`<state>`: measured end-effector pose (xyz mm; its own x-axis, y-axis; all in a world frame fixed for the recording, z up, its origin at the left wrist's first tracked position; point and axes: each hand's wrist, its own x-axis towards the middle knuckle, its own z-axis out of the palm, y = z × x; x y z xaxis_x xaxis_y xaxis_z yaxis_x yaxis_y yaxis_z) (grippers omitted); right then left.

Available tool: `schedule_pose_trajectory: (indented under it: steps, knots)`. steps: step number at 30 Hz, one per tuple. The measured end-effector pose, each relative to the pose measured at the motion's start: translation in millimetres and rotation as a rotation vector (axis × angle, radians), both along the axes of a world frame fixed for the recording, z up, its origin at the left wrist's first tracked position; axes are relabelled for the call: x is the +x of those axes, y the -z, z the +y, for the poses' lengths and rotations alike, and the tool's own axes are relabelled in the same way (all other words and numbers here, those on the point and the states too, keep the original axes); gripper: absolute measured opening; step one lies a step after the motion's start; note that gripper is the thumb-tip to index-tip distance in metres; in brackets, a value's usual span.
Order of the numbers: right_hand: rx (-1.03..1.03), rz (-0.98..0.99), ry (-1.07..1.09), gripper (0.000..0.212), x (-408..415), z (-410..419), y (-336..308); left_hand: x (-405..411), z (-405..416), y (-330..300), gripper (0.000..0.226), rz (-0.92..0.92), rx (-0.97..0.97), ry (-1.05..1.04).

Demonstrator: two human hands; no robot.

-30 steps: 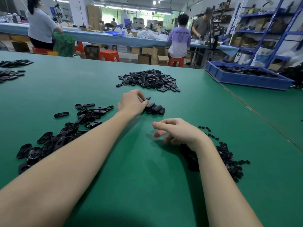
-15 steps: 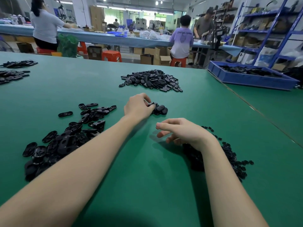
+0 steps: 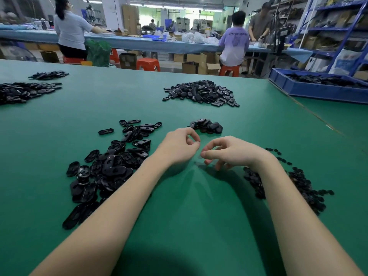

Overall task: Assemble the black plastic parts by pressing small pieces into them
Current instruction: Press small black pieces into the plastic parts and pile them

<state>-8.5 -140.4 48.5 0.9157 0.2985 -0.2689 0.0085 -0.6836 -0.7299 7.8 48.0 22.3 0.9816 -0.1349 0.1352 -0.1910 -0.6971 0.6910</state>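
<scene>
Both hands sit mid-counter, close together but not touching, on the matte green felt-like counter (image 3: pixel 179 206). Left hand (image 3: pixel 177 147): grip is thumb and forefinger curled into a ring, tips together; can't tell if a piece is pinched between them. Right hand (image 3: pixel 229 151): forefinger out flat toward the left hand, other fingers curled down with tips on the counter; can't tell if it holds anything. Pile of glossy black oval plastic shells (image 3: pixel 111 166), flat with cut-outs, lies toward the left edge, just beside the left forearm. Heap of small black plastic insert pieces (image 3: pixel 302 184), tiny and pebble-like, lies toward the right edge, partly under the right forearm. Small cluster of smooth black oval parts (image 3: pixel 207 125) sits just beyond the left hand's fingertips. Larger mound of black oval plastic parts (image 3: pixel 201 93) is near the far edge; more flat black piles (image 3: pixel 25 91) at the far-left edge. Blue plastic rectangular tray (image 3: pixel 318 89) with dark parts sits at the far-right corner.
</scene>
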Motion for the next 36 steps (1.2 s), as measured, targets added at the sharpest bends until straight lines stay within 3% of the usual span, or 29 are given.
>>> schedule_pose_trajectory:
  steps: [6,15,18,21,24,30,36]
  knots:
    - [-0.037,-0.027,-0.05,0.02,-1,14,2,0,25,-16,0.007,0.045,0.066,-0.013]
    - [-0.044,-0.054,-0.119,0.02,-6,31,0,8,59,-22,0.005,0.086,0.043,-0.233]
    - [-0.052,-0.071,-0.129,0.019,-8,35,0,10,73,-24,0.013,0.071,0.029,-0.327]
    - [-0.068,-0.087,-0.14,0.018,-9,38,1,8,82,-23,0.025,0.054,0.139,-0.402]
    - [-0.064,-0.082,-0.136,0.018,-9,38,1,8,87,-18,0.029,0.106,0.24,-0.399]
    - [-0.041,-0.055,-0.119,0.018,-9,37,2,10,91,-16,0.016,0.173,0.139,-0.364]
    - [-0.031,-0.044,-0.114,0.018,-10,36,1,12,89,-14,0.026,0.189,0.104,-0.283]
